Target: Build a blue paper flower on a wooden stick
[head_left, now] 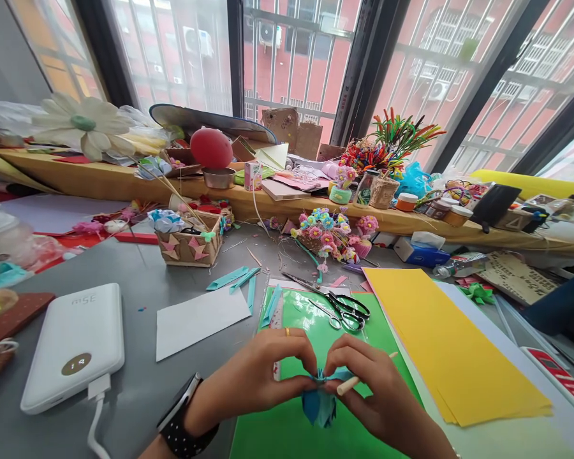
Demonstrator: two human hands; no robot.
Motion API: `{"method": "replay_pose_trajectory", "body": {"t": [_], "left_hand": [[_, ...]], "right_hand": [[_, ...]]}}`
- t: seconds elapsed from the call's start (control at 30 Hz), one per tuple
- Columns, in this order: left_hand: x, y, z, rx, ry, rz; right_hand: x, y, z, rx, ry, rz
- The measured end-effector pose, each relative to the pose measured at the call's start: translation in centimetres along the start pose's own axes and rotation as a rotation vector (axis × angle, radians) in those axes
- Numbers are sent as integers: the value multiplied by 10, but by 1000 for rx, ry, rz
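Observation:
My left hand (263, 373) and my right hand (375, 389) meet over a green paper sheet (316, 312), both pinching a small blue folded paper piece (321, 401) between fingertips. A thin wooden stick (358, 381) also sits in my right hand, poking out to the right. My left hand wears a gold ring, and a black watch (184, 421) is on that wrist. Scissors (337, 306) lie on the green sheet just beyond my hands. Teal paper strips (239, 277) lie to the upper left of the sheet.
A white power bank (76, 344) with a cable lies at left, a white paper sheet (198, 319) beside it. Yellow sheets (440, 344) lie at right. A paper-flower basket (328, 236), a cardboard box (189, 245) and a cluttered wooden shelf (268, 204) stand behind.

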State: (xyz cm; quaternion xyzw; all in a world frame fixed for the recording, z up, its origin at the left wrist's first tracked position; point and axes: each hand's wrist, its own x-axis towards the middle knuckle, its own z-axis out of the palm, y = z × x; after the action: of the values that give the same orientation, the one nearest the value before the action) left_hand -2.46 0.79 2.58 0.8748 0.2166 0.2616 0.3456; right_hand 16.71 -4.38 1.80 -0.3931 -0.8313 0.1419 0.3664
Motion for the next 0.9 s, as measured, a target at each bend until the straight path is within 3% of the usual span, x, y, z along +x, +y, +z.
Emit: {"method": "replay_pose_trajectory", "body": {"t": [0.13, 0.37, 0.9], "left_hand": [[1, -6, 1, -85, -6, -10], [2, -10, 5, -220, 18, -42], [1, -4, 14, -14, 111, -60]], "right_hand": [[0, 4, -3, 37, -64, 73], [0, 8, 0, 75, -50, 134], [2, 9, 7, -38, 78, 71]]}}
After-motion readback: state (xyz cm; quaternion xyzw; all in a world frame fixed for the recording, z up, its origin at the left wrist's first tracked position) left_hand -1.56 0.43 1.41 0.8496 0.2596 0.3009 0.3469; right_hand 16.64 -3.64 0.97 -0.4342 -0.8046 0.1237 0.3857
